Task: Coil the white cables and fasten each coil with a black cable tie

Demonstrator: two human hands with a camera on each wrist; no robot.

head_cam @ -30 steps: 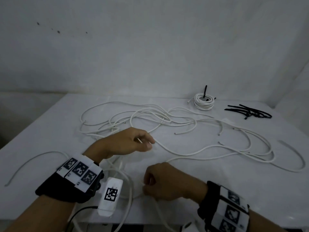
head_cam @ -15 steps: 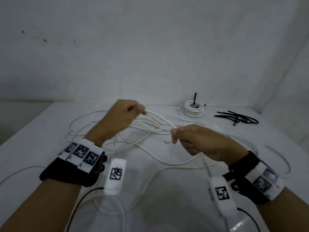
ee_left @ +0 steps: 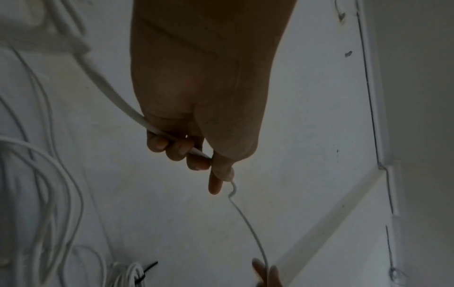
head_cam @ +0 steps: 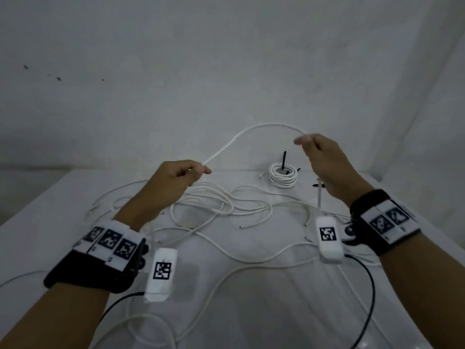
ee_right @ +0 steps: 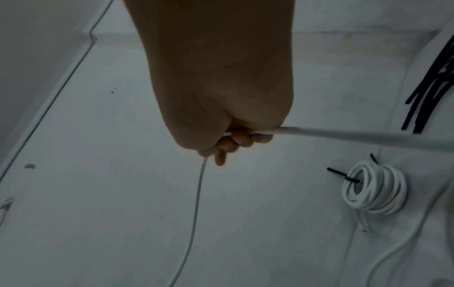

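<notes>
Since a second ago I've raised both hands off the counter (head_cam: 251,311), left hand (head_cam: 173,181) and right hand (head_cam: 324,167) pinching a white cable (head_cam: 251,133) stretched between them toward twelve o'clock, ready for coiling.

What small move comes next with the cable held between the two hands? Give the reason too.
Probably bring the right hand over to the left hand to lay the first loop. Both pinch one white cable arching between them, uncoiled; only one tied coil is done.
</notes>
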